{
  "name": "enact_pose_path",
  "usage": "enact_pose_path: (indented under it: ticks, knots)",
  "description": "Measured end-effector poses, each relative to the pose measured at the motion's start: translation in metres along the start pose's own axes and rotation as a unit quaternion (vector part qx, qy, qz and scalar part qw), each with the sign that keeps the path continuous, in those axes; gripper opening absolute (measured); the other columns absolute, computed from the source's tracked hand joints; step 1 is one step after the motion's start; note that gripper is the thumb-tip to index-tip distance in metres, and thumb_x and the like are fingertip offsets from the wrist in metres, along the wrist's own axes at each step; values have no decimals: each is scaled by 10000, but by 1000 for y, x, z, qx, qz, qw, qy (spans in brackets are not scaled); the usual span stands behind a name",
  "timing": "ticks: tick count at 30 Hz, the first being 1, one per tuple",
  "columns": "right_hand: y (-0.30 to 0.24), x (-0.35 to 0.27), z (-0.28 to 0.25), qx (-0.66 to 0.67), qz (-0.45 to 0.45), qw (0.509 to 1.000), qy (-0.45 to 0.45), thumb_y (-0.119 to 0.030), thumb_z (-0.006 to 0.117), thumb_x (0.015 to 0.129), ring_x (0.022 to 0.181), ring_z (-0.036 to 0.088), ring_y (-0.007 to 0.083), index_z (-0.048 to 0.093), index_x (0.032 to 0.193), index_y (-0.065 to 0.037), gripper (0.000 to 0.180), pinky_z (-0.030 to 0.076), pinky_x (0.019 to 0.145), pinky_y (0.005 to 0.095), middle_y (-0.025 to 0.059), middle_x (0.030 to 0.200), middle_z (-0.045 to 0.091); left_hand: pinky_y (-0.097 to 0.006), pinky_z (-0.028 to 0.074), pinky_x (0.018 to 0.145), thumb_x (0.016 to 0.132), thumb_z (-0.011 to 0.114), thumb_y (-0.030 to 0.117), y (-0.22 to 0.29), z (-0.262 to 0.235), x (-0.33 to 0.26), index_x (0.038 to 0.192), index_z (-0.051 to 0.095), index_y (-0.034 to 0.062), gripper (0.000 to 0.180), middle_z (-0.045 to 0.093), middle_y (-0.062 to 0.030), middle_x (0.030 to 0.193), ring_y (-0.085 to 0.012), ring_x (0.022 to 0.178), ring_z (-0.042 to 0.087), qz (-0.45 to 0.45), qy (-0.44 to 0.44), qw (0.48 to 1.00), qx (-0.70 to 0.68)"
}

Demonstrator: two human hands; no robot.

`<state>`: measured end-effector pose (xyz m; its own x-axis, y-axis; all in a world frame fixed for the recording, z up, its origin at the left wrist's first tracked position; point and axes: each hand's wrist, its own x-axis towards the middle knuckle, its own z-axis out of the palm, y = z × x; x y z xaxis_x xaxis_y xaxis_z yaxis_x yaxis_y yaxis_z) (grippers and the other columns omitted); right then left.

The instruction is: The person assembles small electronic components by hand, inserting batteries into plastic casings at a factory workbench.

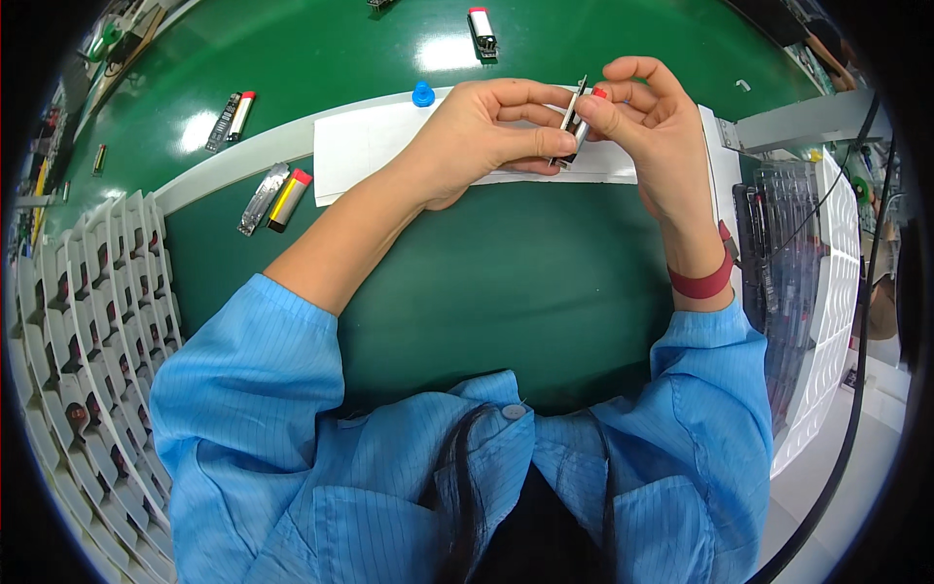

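Note:
My left hand [496,131] pinches the lower part of a slim dark-and-silver circuit board [569,125] between thumb and fingers. Facing it, my right hand [652,122] has thumb and fingers closed on a small cylindrical battery cell with a red end [597,93]. Cell and board meet between the hands; whether they are joined cannot be made out. Both hands are above a white strip [370,161] across the green table. A blue conical cap [422,94] stands beside the left hand. A red band circles my right wrist.
Left of the strip lie a clear-cased part [263,199] and a yellow-and-red cell [289,200]. Similar pairs rest farther off [232,121] [482,33]. White slotted trays [97,341] stand at left; another tray [817,311] with dark parts stands at right, near a black cable [856,389].

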<state>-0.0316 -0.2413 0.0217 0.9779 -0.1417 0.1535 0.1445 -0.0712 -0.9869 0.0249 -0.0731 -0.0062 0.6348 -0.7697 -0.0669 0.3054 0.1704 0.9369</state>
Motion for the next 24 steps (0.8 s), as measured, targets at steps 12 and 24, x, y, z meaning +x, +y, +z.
enact_pose_path:
  ticks: [12,24]
  knots:
    - [3,-1,3,-10,-1,1000,5,-77,709,738,641,602,121,478,946,27,328,489,577,219,96,748,600,-253,532,703,775,642,52,0,2,-3,1092,586,36,323,625,-51,837,-122,764,611,3,4,1000,26]
    - [-1,-6,20,-115,-86,987,79,-65,716,720,684,577,100,494,979,27,354,482,578,196,68,773,589,-296,470,647,775,628,99,5,9,-6,979,613,-11,233,629,-80,749,-184,697,594,288,129,844,433]
